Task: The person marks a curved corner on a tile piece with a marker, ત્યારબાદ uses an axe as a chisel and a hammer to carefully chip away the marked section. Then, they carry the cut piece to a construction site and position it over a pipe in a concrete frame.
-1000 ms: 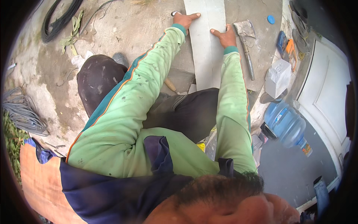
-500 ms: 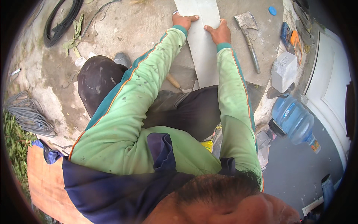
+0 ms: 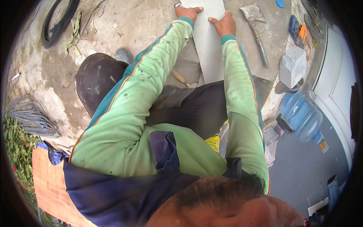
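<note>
Concrete floor (image 3: 124, 30) spreads before us, with the pale board (image 3: 210, 47) stretching away just beyond our bent leg (image 3: 200, 102). Our left hand (image 3: 188, 13) and right hand (image 3: 224, 25) pinch its opposite edges, thumbs on top, other fingers partly hidden. Taking hold looks done; what is left we cannot tell. Rightward, the broad-bladed tool (image 3: 258, 41) lies untouched.

To the right of the right grip (image 3: 225, 24) and nearer the wearer, a white block (image 3: 292, 70) bears dark marks (image 3: 292, 55) on its top. Beyond it from the grip, a clear blue water jug (image 3: 304, 120) carries a blue label (image 3: 297, 106) and a multicoloured neck sticker (image 3: 323, 145), its print too small to read.
</note>
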Action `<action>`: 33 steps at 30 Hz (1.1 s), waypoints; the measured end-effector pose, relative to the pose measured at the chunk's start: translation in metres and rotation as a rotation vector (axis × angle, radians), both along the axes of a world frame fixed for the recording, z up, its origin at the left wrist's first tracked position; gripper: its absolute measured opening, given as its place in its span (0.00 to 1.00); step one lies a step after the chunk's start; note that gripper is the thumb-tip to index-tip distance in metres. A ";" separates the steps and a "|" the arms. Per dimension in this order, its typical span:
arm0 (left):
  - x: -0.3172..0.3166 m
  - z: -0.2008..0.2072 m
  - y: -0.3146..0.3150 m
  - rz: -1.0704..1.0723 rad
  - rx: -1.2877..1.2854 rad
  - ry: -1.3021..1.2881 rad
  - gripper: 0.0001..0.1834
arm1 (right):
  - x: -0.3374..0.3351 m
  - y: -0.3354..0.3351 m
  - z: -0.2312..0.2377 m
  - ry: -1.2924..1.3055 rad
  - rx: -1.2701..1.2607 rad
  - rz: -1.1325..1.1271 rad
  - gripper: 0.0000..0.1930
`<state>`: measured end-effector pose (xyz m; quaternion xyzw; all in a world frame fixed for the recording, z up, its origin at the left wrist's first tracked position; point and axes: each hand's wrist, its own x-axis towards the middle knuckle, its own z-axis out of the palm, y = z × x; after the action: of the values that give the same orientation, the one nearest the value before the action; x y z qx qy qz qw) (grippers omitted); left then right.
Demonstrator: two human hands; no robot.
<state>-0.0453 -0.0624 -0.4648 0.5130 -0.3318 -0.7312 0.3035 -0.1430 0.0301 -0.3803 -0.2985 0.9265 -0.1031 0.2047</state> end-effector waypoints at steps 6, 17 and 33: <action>-0.003 0.013 0.003 0.064 0.042 -0.111 0.30 | -0.001 -0.001 -0.003 0.061 0.019 0.026 0.39; -0.006 0.011 -0.011 0.000 0.098 0.009 0.28 | -0.021 0.013 0.001 -0.047 -0.086 0.070 0.43; 0.020 -0.034 0.037 -0.390 -0.342 -0.024 0.36 | -0.016 0.046 -0.022 -0.059 -0.082 0.081 0.31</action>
<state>-0.0257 -0.0252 -0.4983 0.3893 -0.5468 -0.7030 0.2350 -0.1593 0.0763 -0.4019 -0.3408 0.9021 -0.1415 0.2236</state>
